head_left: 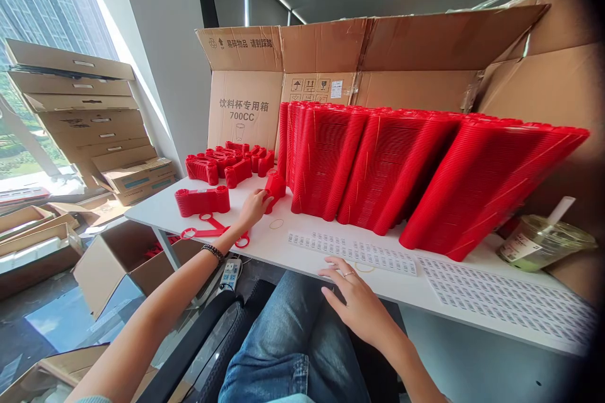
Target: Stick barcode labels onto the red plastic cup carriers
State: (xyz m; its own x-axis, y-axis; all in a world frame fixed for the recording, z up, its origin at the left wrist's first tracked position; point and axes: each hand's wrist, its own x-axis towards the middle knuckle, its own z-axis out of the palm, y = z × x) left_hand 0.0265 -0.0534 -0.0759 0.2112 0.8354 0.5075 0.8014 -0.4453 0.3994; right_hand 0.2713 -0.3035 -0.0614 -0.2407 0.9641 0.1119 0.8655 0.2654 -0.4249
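My left hand (255, 208) is closed at the near end of a short stack of red plastic pieces (276, 184), which stands on the white table beside the tall red stacks (326, 157). Part of the fingers is hidden behind that short stack. Left of it lies another bundle of red pieces (202, 201). A few loose flat red pieces with ring ends (212, 225) lie under and around my left wrist. Over the table's front edge hovers my right hand (347, 293), fingers apart, holding nothing. A sheet of small printed labels (352, 252) is the nearest thing to it.
Several red bundles (231, 160) sit at the back left of the table (155, 206). Rubber bands (276, 224) lie near the front edge. A second label sheet (501, 296) and a tilted drink cup (543, 242) are at right. Opened cardboard (246, 94) walls the back.
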